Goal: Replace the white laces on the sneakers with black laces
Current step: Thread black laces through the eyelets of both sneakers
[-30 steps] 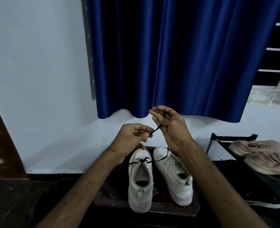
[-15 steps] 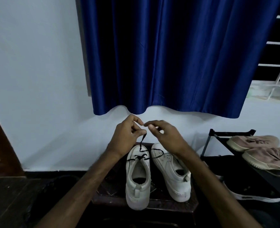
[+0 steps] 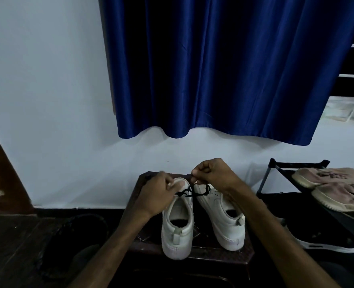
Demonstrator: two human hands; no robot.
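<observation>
Both hands have dropped lower onto the left sneaker (image 3: pixel 177 217). Right hand (image 3: pixel 213 173) pinches the black lace (image 3: pixel 189 192); left hand (image 3: pixel 157 194) grasps the shoe's toe. No writing is readable.

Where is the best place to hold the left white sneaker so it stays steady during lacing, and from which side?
Probably the toe end of the left white sneaker, gripped from its outer left side, as the left hand does. The black lace crosses only the front eyelets, so a hold there steadies them. The second sneaker crowds the other side.
</observation>
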